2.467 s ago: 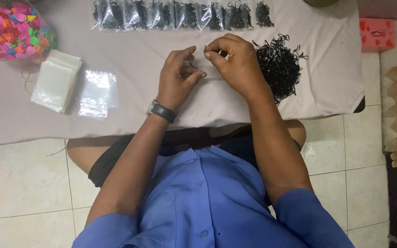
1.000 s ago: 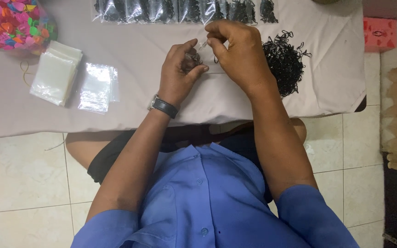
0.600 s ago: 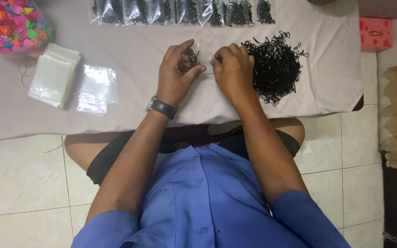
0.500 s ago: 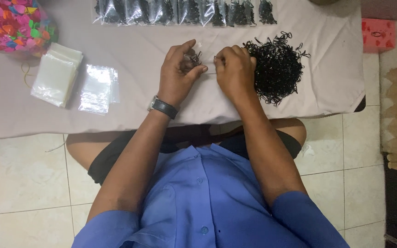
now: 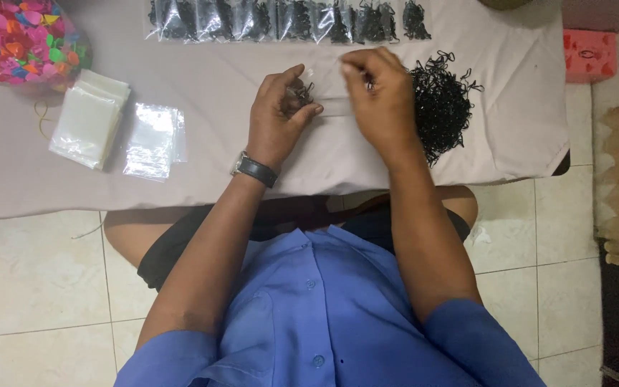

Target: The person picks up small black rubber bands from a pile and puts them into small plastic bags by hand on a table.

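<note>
A: Compared with the frame half a second earlier, the right hand is lifting off the cloth and drawing slightly away from the pile of black bands, its fingertips pinched together near the mouth of a small clear bag.

B: What is that pinch holding?

A: Too small to tell for certain; it appears to be gripping the bag's edge or a few bands, so the mouth is kept open.

B: And the left hand?

A: It is cupping a small clump of black bands against the bag's other end, fingers curled closed around them, steadying the bag on the table.

B: Why is the pile lying to the right?

A: It is sitting just beside the right hand, within easy picking reach. Filled bags are lining the far edge, out of the way, while empty clear bags are waiting at the left, near a bag of coloured pieces.
</note>
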